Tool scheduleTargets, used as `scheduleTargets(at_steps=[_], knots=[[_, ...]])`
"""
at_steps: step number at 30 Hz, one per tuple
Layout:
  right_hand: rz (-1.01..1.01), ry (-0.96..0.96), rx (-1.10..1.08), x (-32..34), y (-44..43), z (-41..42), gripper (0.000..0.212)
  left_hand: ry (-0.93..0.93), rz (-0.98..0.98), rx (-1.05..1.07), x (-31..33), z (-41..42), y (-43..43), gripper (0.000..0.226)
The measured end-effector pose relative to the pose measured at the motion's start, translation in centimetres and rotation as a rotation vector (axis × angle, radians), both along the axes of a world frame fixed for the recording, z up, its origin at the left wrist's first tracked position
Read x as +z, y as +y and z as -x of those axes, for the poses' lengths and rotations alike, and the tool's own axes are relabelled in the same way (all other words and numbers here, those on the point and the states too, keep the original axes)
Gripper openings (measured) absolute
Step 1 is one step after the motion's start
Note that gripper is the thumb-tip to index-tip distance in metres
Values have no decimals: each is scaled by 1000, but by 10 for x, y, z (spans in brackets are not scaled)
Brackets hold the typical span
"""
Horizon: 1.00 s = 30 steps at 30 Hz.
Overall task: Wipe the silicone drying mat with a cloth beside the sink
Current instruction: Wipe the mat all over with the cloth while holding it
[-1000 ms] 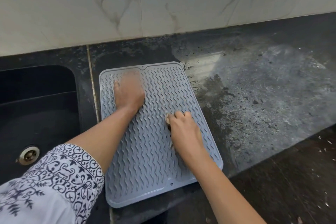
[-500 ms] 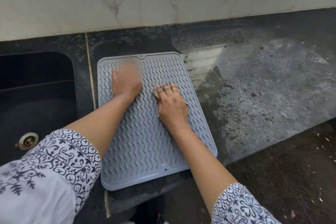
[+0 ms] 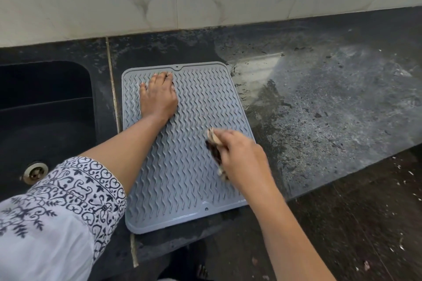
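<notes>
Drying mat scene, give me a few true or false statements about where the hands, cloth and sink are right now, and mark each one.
1. The left hand lies flat on the grey silicone drying mat. True.
2. The right hand holds the cloth. True.
3. The sink is to the right of the mat. False: it is to the left.
4. The cloth is near the mat's far left corner. False: it is by the right edge.
5. The mat lies on the dark countertop. True.

daylight, even | glare on wet countertop | right hand motion-blurred | wide-angle bending at edges
</notes>
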State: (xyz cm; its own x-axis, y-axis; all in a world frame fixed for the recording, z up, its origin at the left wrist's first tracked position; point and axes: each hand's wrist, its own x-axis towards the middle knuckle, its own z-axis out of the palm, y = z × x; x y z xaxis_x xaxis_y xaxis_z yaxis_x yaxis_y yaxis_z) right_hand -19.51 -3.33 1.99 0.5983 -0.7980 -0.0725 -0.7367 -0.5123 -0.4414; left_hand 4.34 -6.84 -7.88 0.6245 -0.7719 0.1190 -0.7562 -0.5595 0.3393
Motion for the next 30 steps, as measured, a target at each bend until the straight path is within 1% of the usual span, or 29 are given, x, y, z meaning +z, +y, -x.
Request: scheduleTargets(at_steps=[2, 5, 7, 10, 12, 13, 15, 17, 19, 21, 23, 25, 28, 30], knots=[[23, -3, -23, -33, -12, -33, 44, -1, 4, 1, 0, 0, 0, 48], [145, 104, 21, -74, -18, -55, 51, 7, 8, 1, 0, 0, 0, 48], [190, 93, 36, -78, -18, -52, 48, 4, 5, 2, 0, -1, 0, 48], [231, 79, 125, -67, 1, -27, 51, 9, -3, 3, 1, 0, 0, 49], [237, 112, 111, -56, 20, -3, 52, 19, -1, -1, 3, 1, -1, 49], [212, 153, 108, -48, 32, 10, 52, 30, -3, -5, 3, 0, 0, 49], [87, 243, 177, -30, 45, 31, 51, 71, 10, -22, 4, -1, 2, 48], [-72, 314, 227, -8, 40, 40, 55, 141, 21, -63, 9, -1, 7, 46], [-137, 367, 202, 16, 30, 40, 57, 175, 20, -115, 16, 2, 20, 44], [-130, 308, 139, 31, 21, 35, 53, 171, 2, -141, 20, 8, 39, 43], [-77, 226, 97, 27, 11, 21, 46, 153, -49, -129, 19, 17, 60, 47], [-32, 139, 50, 1, 3, 0, 41, 130, -104, -115, 12, 24, 73, 52], [58, 123, 61, -59, 4, -24, 47, 106, -142, -99, 5, 30, 77, 55], [139, 69, 37, -78, 4, -27, 44, 82, -137, -88, 2, 31, 77, 55]])
